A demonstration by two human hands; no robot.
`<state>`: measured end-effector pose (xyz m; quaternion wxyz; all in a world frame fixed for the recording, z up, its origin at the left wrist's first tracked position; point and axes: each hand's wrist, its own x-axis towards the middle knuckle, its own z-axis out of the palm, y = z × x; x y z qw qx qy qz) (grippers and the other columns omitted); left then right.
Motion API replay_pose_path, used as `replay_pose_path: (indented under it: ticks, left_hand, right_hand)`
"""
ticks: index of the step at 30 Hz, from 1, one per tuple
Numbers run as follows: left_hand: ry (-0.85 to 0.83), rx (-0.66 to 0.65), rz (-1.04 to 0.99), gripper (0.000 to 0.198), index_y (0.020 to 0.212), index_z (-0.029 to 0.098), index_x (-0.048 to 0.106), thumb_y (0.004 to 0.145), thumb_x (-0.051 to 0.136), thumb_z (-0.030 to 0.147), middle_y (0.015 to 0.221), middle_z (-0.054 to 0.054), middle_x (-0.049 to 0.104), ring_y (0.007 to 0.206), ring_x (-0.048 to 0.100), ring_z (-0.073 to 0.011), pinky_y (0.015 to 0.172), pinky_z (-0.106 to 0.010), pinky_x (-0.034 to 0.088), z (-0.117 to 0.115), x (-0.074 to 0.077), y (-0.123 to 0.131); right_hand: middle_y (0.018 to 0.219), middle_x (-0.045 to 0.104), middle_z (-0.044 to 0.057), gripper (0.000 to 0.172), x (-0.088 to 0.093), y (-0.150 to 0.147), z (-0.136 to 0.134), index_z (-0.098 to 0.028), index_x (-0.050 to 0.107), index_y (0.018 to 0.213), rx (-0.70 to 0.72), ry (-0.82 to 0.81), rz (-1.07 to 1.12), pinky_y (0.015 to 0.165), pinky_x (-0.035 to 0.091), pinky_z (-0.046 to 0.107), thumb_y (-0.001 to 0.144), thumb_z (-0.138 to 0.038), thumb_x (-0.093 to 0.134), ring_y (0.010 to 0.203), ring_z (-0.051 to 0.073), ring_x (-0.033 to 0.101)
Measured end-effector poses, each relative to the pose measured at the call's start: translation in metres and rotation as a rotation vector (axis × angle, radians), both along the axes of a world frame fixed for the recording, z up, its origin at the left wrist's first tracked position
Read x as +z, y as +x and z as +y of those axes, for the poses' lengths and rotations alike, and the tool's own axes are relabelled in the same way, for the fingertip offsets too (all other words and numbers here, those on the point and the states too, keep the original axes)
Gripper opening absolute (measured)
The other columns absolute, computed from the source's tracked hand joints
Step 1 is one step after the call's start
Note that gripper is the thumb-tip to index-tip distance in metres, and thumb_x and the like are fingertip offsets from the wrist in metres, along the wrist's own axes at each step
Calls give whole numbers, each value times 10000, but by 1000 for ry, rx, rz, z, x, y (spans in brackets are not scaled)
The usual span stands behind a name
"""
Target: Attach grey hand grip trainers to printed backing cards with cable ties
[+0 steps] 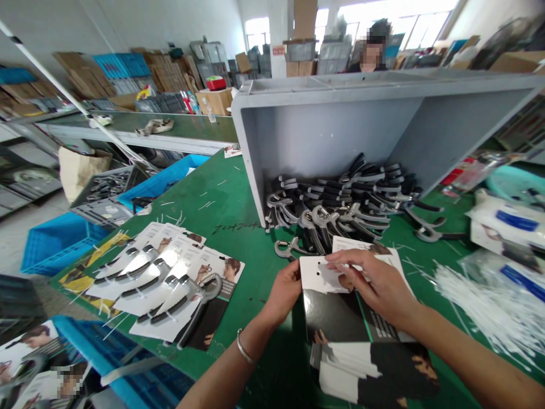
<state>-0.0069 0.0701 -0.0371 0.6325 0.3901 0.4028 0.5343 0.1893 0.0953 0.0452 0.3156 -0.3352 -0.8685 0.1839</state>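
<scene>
As it lies on a green worktable (pixel 238 199), a printed backing card (pixel 326 315) with 2 small dark holes near its top is handled in front of a grey plastic crate (pixel 323 122). The left hand (pixel 283 292), a silver bangle (pixel 244 346) at its wrist, is curled nearly closed on the card's left edge, its fingertips partly hidden. The right hand (pixel 374 281) is partly open, its fingers loosely extended over the card's white upper part; whether it pinches anything cannot be told. A stack of cards (pixel 347 375) sits just below, nearest the camera. Beyond, black-and-grey spring hand grips (pixel 323 218) pile up in the crate, which is tipped on its side, and spill from its mouth. To the left, carded hand grips (pixel 204 295) overlap in a row; to the right, white cable ties (pixel 489 307) lie in a loose heap, with a mint-green basin (pixel 519 184) farther back. Blue crates (pixel 59 244) stand off the table's left side, and 1 other person (pixel 374 57) appears behind the grey crate
</scene>
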Motion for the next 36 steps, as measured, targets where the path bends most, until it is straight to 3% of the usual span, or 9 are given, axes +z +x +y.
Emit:
replay_pose_path:
  ticks: [5,9,13,16,19,25,27,31,36]
  left_hand:
    - [15,117,104,189,874,170,619,719,725,156,816,-10,697,768,637,-144,731,-241,471,-12,-16,-6]
    - [-4,143,186,353,1027,180,597,706,733,123,911,-22,698,822,636,-145,755,-242,472,-17,-12,-14]
    - [9,35,169,227,928,173,627,744,735,249,954,-57,717,876,654,-182,824,-293,492,-10,-5,-8]
    - [36,70,178,174,921,192,613,792,694,276,912,-25,705,846,643,-168,804,-276,482,-13,-11,-5]
    - [40,79,212,74,873,194,620,827,665,232,809,6,665,761,609,-144,737,-240,457,-30,-17,-13]
    - [206,-236,510,163,978,205,706,933,550,225,956,-58,678,905,606,-193,832,-281,447,-62,-2,-38]
    - [237,-166,535,138,953,209,713,910,582,215,933,-60,672,889,611,-198,821,-283,453,-60,0,-36]
    - [277,124,521,124,802,205,732,817,629,136,949,-62,651,923,597,-206,853,-296,456,-42,-5,-17]
    - [163,158,326,159,880,202,750,776,640,156,941,-48,708,908,617,-214,872,-332,481,-19,-11,11]
  right_hand:
    - [1050,703,60,154,5,0,5,-224,610,1064,-78,-314,8,770,532,320,992,-291,491,864,189,678]
    - [850,670,22,159,6,-2,13,-209,629,980,-40,-471,44,629,497,281,977,-315,511,685,160,627]
    - [833,665,17,143,8,-9,22,-205,651,937,-27,-450,15,641,471,272,956,-288,536,729,164,618]
    - [792,655,6,147,8,-12,25,-201,654,911,-17,-485,13,613,452,260,950,-284,539,694,157,607]
    - [786,654,7,153,7,-11,25,-196,660,884,-4,-464,-26,623,440,259,948,-276,546,700,156,612]
    - [849,661,18,142,8,-15,27,-191,686,916,32,-296,-126,725,425,276,937,-206,546,776,161,599]
    - [835,662,21,137,8,-18,30,-187,684,907,24,-278,-139,703,417,277,925,-200,548,755,164,588]
    - [817,662,12,122,7,-22,32,-186,667,913,4,-295,-144,659,398,268,894,-186,547,714,159,574]
    - [829,653,4,144,4,-22,30,-197,645,944,23,-280,-135,665,406,267,877,-145,529,717,158,567]
